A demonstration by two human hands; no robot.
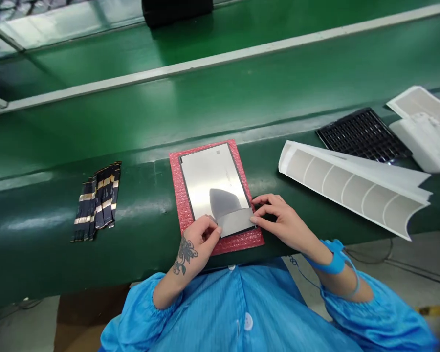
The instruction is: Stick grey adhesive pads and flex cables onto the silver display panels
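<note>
A silver flat display panel (205, 171) with a thin dark edge lies on a red bubble-wrap sheet (176, 183). Across the panel's near end is a plain grey rectangular strip (236, 221), held at both ends. My left hand (198, 242) pinches its left end between thumb and fingers. At the right end, my right hand (276, 217) has its thumb and bent fingers closed on the strip's edge, beside the panel's corner. Whether the strip's underside touches the panel everywhere is hidden. A dark shadow or reflection falls on the panel just beyond the strip.
Several dark flex cables (97, 200) with gold bands lie at left on the green bench (143, 215). To the right are a curled white sheet of grey adhesive pieces (348, 188), a black grid tray (364, 134) and a white bundle (425, 139). A blue wrist strap (332, 264) trails a cord.
</note>
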